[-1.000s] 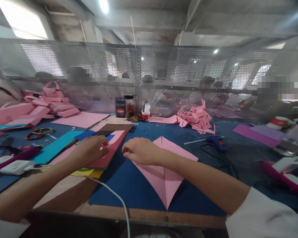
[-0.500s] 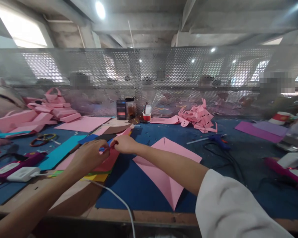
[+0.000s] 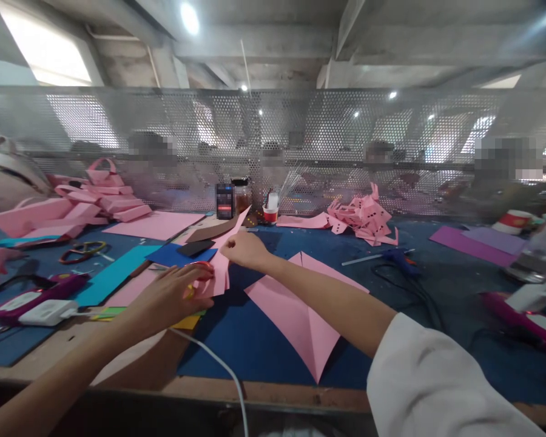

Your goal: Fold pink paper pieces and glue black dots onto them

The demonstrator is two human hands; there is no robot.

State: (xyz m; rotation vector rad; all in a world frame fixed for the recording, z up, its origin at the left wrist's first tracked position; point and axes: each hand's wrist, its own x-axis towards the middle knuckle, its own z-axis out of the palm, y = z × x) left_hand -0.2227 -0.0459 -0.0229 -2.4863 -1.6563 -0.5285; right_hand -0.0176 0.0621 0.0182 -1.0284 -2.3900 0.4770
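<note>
My right hand (image 3: 246, 250) pinches a pink sheet (image 3: 221, 262) and lifts its edge off a stack of coloured paper (image 3: 182, 303). My left hand (image 3: 170, 294) lies on that stack with fingers spread, pressing the sheets down. To the right of both hands, a folded pink kite-shaped paper (image 3: 300, 315) lies flat on the blue mat (image 3: 255, 346). A dark blue sheet (image 3: 173, 256) with a black piece on top sits just beyond my left hand.
Scissors (image 3: 82, 250) and a teal sheet (image 3: 109, 274) lie at left, near a pink and white device (image 3: 31, 303). A glue gun (image 3: 395, 258) with black cord is at right. Pink scraps (image 3: 361, 217), a cup (image 3: 268, 212) and jars stand by the perforated screen.
My right hand has crossed from the kite-shaped paper to the stack, pinched a pink sheet and raised it. My left hand has flattened onto the stack.
</note>
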